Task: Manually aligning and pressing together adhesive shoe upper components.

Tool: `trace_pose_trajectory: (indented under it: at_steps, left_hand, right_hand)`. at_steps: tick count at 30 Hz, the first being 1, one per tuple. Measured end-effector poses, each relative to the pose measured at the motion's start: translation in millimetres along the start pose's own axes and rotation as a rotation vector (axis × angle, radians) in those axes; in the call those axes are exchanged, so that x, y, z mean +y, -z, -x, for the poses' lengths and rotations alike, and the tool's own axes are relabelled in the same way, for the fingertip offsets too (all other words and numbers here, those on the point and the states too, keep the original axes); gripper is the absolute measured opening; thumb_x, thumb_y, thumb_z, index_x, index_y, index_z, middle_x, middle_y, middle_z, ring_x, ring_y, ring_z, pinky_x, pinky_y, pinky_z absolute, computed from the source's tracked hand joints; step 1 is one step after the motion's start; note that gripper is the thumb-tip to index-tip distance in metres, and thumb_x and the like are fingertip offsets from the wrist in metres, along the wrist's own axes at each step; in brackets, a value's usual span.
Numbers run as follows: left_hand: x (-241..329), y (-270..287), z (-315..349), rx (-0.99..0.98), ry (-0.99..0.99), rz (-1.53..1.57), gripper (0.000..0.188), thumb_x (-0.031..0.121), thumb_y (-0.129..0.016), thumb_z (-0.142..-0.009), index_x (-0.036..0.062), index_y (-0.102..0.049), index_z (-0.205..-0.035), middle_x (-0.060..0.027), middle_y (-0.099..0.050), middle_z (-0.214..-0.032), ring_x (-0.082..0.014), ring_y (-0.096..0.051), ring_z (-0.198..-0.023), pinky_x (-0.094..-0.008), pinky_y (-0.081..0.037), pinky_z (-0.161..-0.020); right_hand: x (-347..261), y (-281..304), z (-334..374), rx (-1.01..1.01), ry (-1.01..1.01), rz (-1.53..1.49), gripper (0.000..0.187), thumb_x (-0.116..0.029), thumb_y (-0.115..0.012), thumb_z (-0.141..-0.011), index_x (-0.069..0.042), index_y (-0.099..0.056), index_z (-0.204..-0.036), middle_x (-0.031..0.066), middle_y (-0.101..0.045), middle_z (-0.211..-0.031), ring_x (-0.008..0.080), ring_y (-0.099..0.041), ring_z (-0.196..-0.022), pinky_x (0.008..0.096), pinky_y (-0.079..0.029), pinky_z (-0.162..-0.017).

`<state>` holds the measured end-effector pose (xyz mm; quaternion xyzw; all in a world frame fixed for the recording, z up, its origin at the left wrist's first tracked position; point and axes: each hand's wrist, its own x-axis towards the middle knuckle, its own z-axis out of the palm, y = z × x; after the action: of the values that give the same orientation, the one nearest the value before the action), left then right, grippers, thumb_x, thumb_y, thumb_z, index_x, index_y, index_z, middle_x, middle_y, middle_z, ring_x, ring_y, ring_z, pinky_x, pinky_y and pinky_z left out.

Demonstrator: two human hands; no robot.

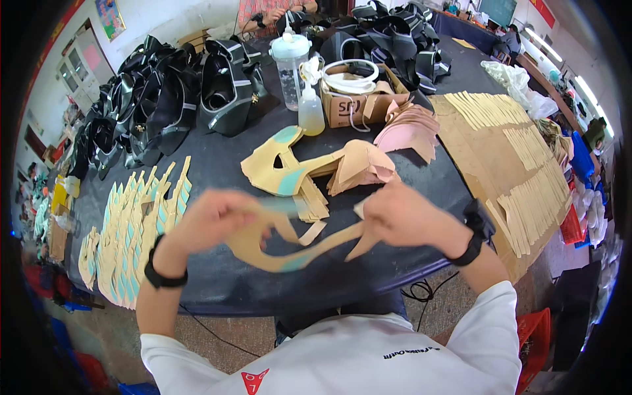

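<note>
Stretched between my hands near the table's front edge is a curved tan shoe-upper-like piece (316, 253) with teal patches. My left hand (220, 220) pinches its left end, slightly blurred by motion. At its right end, my right hand (403, 212) grips a narrow strip with its fingers closed. Just beyond my hands lies a similar tan and teal piece (263, 164), beside a stack of folded tan pieces (362, 164). Left of my left hand, overlapping tan and teal pieces (135, 230) are laid out in a row.
Behind stand a squeeze bottle (311, 117), a clear jar (288, 76) and an open cardboard box (359, 108). Pink pieces (409, 131) lie beside it. Black shoe-like parts (158, 99) are heaped at far left. Cardboard (487, 178) at right bears tan strips. A person (263, 16) works across the table (217, 289).
</note>
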<state>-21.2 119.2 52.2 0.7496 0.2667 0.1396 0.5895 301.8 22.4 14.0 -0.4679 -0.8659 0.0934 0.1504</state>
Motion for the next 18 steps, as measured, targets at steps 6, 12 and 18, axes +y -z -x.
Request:
trace_pose_trajectory:
  at_steps: [6, 12, 18]
  left_hand:
    - [-65, 84, -114, 0.169, 0.017, -0.030, 0.018, 0.013, -0.059, -0.089, -0.0010, -0.065, -0.099, -0.0027, -0.068, -0.087, -0.0085, -0.061, -0.076, -0.0237, -0.049, -0.069]
    - [-142, 83, -146, 0.412, -0.025, -0.523, 0.026, 0.025, -0.064, -0.086, 0.0030, -0.064, -0.100, -0.0037, -0.062, -0.069, -0.0129, -0.058, -0.062, -0.0290, -0.045, -0.059]
    - [-122, 51, -135, 0.506, -0.021, -1.239, 0.032, 0.031, -0.056, -0.090, 0.0120, -0.057, -0.115, -0.0090, -0.058, -0.097, -0.0294, -0.063, -0.077, -0.0422, -0.050, -0.066]
  right_hand:
    - [83, 31, -67, -0.043, -0.313, -0.448, 0.017, -0.015, -0.057, -0.083, -0.002, -0.066, -0.091, 0.0099, -0.065, -0.078, 0.0201, -0.062, -0.072, 0.0307, -0.048, -0.066]
    - [117, -10, -79, 0.099, -0.242, -0.333, 0.023, -0.020, -0.055, -0.085, -0.004, -0.067, -0.097, 0.0135, -0.067, -0.087, 0.0255, -0.064, -0.081, 0.0353, -0.050, -0.073]
    - [134, -20, -73, 0.215, -0.394, -0.480, 0.032, -0.030, -0.054, -0.092, -0.002, -0.065, -0.103, 0.0105, -0.067, -0.092, 0.0185, -0.062, -0.089, 0.0297, -0.047, -0.077]
